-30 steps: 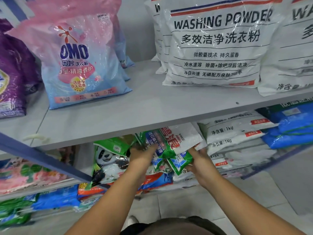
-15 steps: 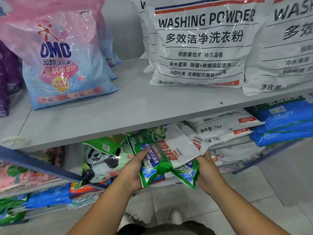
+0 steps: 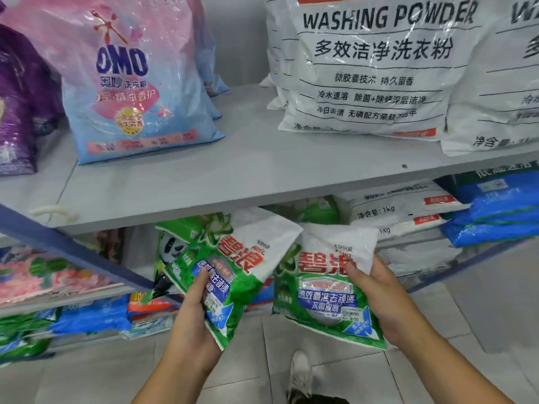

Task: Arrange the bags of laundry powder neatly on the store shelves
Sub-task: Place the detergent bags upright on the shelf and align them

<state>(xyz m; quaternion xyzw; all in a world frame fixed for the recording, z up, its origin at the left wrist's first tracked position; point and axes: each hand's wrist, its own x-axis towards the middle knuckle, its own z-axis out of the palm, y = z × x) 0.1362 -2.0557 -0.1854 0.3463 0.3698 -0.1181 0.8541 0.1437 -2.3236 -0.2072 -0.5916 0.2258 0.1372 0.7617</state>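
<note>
- We hold two small green-and-white bags of laundry powder in front of the lower shelf, one in each hand, both in the air above the floor.
- Our left hand grips the left bag at its lower left corner, thumb curled over the printed front; the bag tilts, its white top pointing up and to the right.
- Our right hand grips the right bag by its right edge, thumb pressed on the front near the red characters; this bag sits nearly upright.
- The two bags are just beside each other; we cannot tell whether their edges touch.
- Behind them, on the lower shelf, lie a panda-print bag, flat white bags and stacked blue bags.
- On the grey upper shelf stand a pink-and-blue OMO bag at the left, a purple bag at the far left, and large white bags marked WASHING POWDER at the right.
- Below, a light shoe rests on the tiled floor.
</note>
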